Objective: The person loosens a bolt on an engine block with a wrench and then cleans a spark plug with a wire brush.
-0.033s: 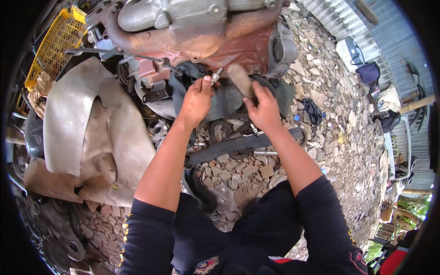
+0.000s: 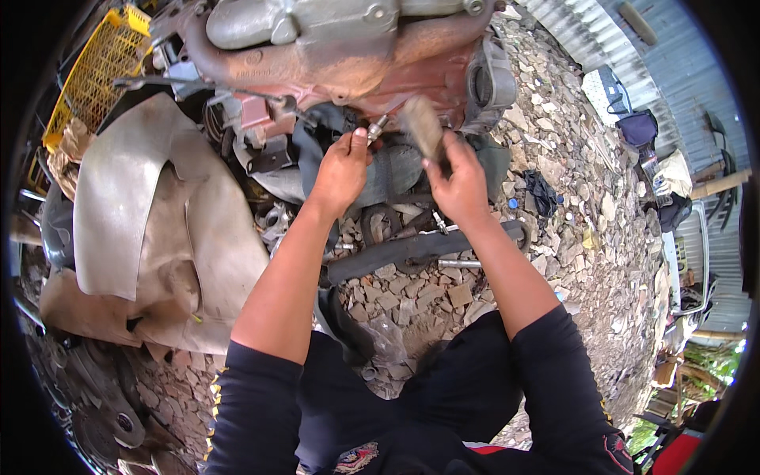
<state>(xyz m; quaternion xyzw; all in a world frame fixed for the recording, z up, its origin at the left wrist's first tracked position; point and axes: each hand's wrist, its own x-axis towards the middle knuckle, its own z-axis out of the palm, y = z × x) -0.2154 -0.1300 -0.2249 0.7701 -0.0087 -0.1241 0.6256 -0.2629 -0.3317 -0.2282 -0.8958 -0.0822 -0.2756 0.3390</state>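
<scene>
My left hand (image 2: 343,170) is closed on a small metal spark plug (image 2: 376,128), its thumb along the body and the tip pointing up to the right. My right hand (image 2: 459,178) grips a worn brown, block-shaped piece (image 2: 427,129), blurred, whose upper end is just right of the plug; I cannot make out what it is. Beyond both hands sits a large engine with a red-painted block (image 2: 431,87) and a rusty manifold (image 2: 352,67). A second plug-like metal part (image 2: 441,222) lies below my right hand, by a long dark strap (image 2: 380,260).
A worn beige sheet (image 2: 119,222) and a yellow grate (image 2: 95,75) are at the left. Dark metal parts (image 2: 119,416) lie lower left. Broken stones (image 2: 554,261) cover the ground. Bags (image 2: 633,127), a metal frame (image 2: 697,253) and corrugated sheeting (image 2: 673,63) are at the right.
My right hand and the brown piece have shifted slightly up, and the piece is more blurred. My left hand holds the plug in nearly the same place.
</scene>
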